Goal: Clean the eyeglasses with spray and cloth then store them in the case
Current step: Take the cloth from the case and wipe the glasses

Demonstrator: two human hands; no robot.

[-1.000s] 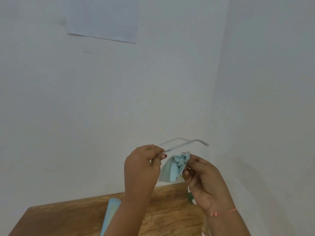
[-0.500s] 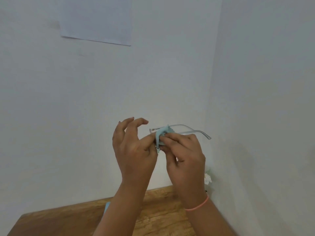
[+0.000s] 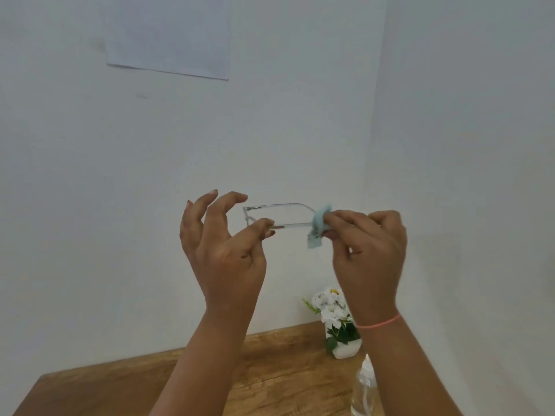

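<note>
The clear-framed eyeglasses (image 3: pixel 279 216) are held up in the air in front of the white wall. My left hand (image 3: pixel 223 253) pinches one temple arm near its hinge between thumb and forefinger, the other fingers spread. My right hand (image 3: pixel 368 250) pinches a small light blue cloth (image 3: pixel 319 225) around the far end of the temple arms. A clear spray bottle (image 3: pixel 365 388) stands on the wooden table (image 3: pixel 270 382) at the lower right, partly hidden by my right forearm. No case is in view.
A small white pot of white flowers (image 3: pixel 338 322) stands at the table's back right corner. White walls meet in a corner on the right. A sheet of paper (image 3: pixel 168 34) hangs on the wall above.
The hands have risen and moved apart. The cloth has slid along the temple arm from the hinge to the far end. The view has tilted down, showing the flowers and bottle.
</note>
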